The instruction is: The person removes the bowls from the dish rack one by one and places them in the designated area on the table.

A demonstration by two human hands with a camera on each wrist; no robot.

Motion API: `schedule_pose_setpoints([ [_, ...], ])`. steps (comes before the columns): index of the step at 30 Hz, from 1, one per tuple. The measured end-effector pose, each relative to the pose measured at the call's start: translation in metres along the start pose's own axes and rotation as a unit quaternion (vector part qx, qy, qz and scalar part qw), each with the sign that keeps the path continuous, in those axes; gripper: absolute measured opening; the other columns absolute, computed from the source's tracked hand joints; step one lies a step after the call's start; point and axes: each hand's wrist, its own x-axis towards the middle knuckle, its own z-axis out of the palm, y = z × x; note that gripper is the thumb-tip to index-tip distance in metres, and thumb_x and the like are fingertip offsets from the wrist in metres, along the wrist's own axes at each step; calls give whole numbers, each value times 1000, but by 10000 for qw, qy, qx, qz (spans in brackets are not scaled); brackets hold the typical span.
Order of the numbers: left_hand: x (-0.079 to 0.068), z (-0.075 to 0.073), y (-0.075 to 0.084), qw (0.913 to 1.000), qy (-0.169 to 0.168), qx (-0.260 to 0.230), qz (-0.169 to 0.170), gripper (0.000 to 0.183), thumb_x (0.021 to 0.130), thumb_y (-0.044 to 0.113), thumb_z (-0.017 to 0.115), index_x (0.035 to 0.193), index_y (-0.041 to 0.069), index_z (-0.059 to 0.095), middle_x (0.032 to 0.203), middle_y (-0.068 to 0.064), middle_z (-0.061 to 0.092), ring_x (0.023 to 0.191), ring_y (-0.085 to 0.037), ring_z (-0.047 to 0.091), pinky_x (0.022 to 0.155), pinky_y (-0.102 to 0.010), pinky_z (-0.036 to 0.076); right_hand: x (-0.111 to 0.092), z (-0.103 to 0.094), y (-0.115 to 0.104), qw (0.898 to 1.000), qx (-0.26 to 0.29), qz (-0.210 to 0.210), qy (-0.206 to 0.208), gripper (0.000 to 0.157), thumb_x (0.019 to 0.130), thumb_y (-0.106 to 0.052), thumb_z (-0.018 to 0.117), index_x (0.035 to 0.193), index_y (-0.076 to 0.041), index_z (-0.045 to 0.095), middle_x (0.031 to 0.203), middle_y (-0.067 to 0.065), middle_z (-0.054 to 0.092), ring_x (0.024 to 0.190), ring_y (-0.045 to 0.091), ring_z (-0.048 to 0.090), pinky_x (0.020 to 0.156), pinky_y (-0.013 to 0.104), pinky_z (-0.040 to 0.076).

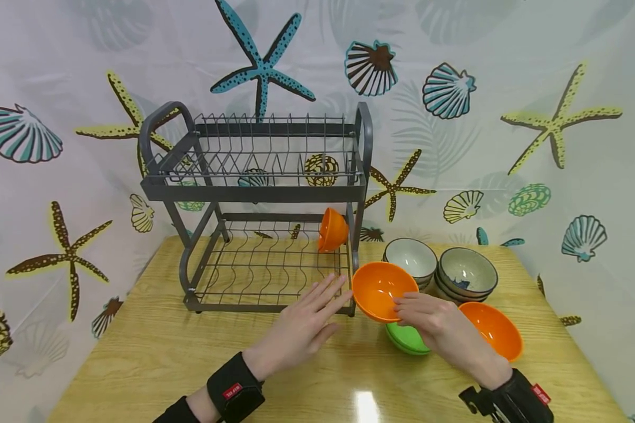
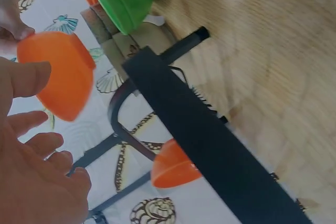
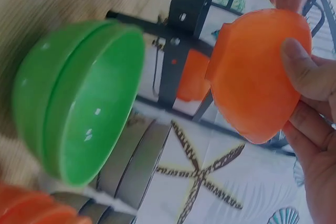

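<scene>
An orange bowl [image 1: 378, 291] is held up by my right hand [image 1: 439, 326], its thumb and fingers pinching the right side of the rim. Fingers outstretched, my left hand [image 1: 307, 323] reaches toward the bowl's left side. In the left wrist view its thumb overlaps the orange bowl [image 2: 65, 72]. Below the held bowl sit stacked green bowls [image 1: 407, 338], partly hidden. Another orange bowl [image 1: 332, 230] stands on its side at the right end of the lower tier of the dish rack [image 1: 254, 192].
Stacks of patterned ceramic bowls [image 1: 468, 271] stand at the back right. In front of them, orange bowls [image 1: 494, 332] rest beside my right wrist. The rack's upper tier has wire slots. A patterned cloth [image 1: 317, 53] hangs behind the wooden table [image 1: 137, 352].
</scene>
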Motion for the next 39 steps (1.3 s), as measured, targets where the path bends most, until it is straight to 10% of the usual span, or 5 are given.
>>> schedule_pose_setpoints([
  [26,-20,18,-26,9955,-568,-83,-755,71,99,27,63,159,9,28,167,-16,19,156,-36,19,127,-54,15,-68,-32,17,9952,-265,942,8,64,105,-49,31,99,-7,80,97,6,79,91,25,73,109,-2,30],
  [39,-24,17,-26,9951,-549,-108,-819,73,98,25,65,159,8,29,167,-15,20,156,-35,19,128,-54,15,-99,-42,29,9925,-43,1139,435,58,105,-45,38,85,-8,79,92,9,79,125,-22,45,106,-1,34],
])
